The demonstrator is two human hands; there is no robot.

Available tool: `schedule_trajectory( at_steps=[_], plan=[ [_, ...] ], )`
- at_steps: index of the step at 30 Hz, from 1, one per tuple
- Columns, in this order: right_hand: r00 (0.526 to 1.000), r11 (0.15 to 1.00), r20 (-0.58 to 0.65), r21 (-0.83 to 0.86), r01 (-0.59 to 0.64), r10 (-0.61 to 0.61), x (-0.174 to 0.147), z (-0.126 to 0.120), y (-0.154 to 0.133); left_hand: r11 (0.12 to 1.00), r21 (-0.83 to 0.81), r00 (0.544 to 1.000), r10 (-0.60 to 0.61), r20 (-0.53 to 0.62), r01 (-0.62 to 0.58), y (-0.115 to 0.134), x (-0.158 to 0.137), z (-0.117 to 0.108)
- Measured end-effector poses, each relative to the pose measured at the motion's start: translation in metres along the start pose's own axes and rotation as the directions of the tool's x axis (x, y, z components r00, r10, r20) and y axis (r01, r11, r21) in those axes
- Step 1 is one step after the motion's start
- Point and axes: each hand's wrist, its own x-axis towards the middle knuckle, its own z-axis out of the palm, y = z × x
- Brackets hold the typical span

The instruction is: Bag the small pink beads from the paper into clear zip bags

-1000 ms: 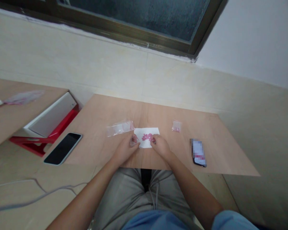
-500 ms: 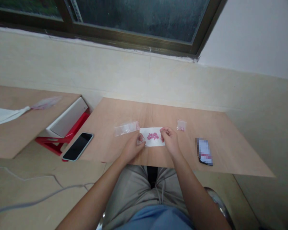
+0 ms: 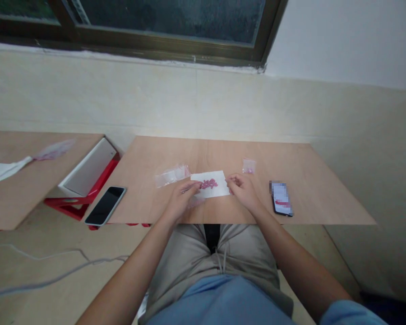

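A small white sheet of paper (image 3: 218,177) lies on the wooden table with a cluster of tiny pink beads (image 3: 209,183) in its middle. My left hand (image 3: 182,196) is over the sheet's left edge, thumb and fingers drawn together beside the beads; whatever is between them is too small to make out. At the right edge of the sheet, my right hand (image 3: 244,188) has its fingertips closed in a pinch. What that pinch holds cannot be made out. A clear plastic bag (image 3: 196,202) lies by the left hand, partly below the sheet's near edge.
Clear bags (image 3: 172,176) lie left of the sheet. Behind my right hand is a small bag with pink bits (image 3: 249,166). Phones lie at the left (image 3: 106,206) and right (image 3: 282,199). A second table (image 3: 54,178) stands left, beside a red stool (image 3: 71,203).
The left hand has shifted from the paper's lower left corner toward the beads. The clear bag by its fingers now lies on the table. The paper has turned slightly, and the camera view has shifted.
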Motion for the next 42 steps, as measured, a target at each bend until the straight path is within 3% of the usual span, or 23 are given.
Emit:
schedule_trajectory(
  at_steps=[4, 7, 15, 23, 27, 31, 36, 42],
  plan=[
    [0.99, 0.991, 0.109, 0.093, -0.095, 0.085, -0.011, 0.006, 0.014, 0.983, -0.123, 0.99, -0.141, -0.014, 0.138, -0.007, -0.001, 0.016],
    [0.978, 0.982, 0.187, 0.146, -0.118, 0.09, -0.014, 0.016, 0.019, 0.986, -0.064, 0.988, -0.154, -0.032, 0.152, -0.017, -0.009, 0.025],
    [0.949, 0.996, 0.312, 0.058, -0.073, 0.051, -0.014, 0.023, 0.016, 0.982, 0.087, 0.986, -0.167, 0.003, 0.167, -0.024, -0.013, 0.032],
    [0.901, 0.962, 0.428, 0.211, -0.174, 0.069, -0.018, 0.025, 0.011, 0.988, 0.046, 0.982, -0.155, 0.112, 0.151, -0.02, -0.013, 0.033],
    [0.917, 0.958, 0.385, 0.21, -0.195, 0.102, -0.02, 0.022, 0.013, 0.986, 0.116, 0.979, -0.135, 0.152, 0.118, -0.014, -0.016, 0.032],
    [0.956, 0.974, 0.282, 0.184, -0.134, 0.078, -0.022, 0.022, 0.015, 0.979, 0.202, 0.982, -0.079, 0.174, 0.043, -0.016, -0.017, 0.031],
    [0.957, 0.996, 0.288, 0.073, -0.046, 0.023, -0.025, 0.022, 0.009, 0.982, 0.187, 0.981, -0.028, 0.192, -0.009, -0.019, -0.015, 0.028],
    [0.952, 0.998, 0.305, -0.052, 0.028, -0.011, -0.029, 0.025, 0.002, 0.956, 0.285, 0.984, 0.013, 0.177, -0.063, -0.02, -0.016, 0.023]
  ],
)
